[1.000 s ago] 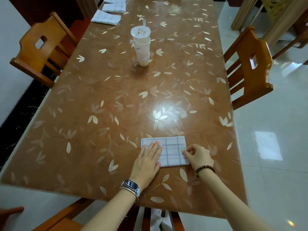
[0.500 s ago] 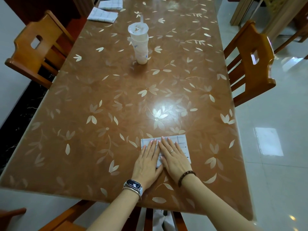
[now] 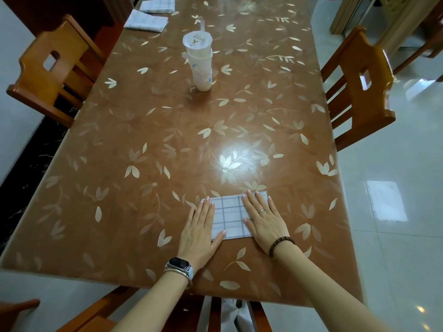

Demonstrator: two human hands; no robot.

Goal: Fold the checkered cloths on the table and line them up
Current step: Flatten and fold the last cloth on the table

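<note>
Cloth: checkered cloth [image 3: 230, 216] lies flat as a small folded rectangle on the desk [image 3: 143, 144], close to its near edge and right of centre.
Left grip: left grip [image 3: 200, 226] rests flat on the cloth's left end, with fingers straight and together and the thumb across the near-left corner. It pinches nothing.
Right grip: right grip [image 3: 265, 221] lies flat on the cloth's right end, with fingers straight and slightly fanned. It pinches nothing.
Cloth relative to grip: both ends sit under the fingers, and a checkered strip shows bare between the two.
Step in hand: judged to be pressing the fold flat. The folding of this piece appears complete.
Next move: judged to call for taking hold of the cloth without letting the layers slip, then carrying it to the far row and setting it in line.
Finished row: folded cloths [image 3: 146, 20] lie at the far left corner, well apart from this one. The frame edge cuts the row off, so the count cannot be told.
Obstacle: plastic cup [image 3: 200, 61] with a straw stands upright mid-desk, roughly between the cloth and the row.
Surroundings: wooden chairs [image 3: 48, 68] stand at either long side.
</note>
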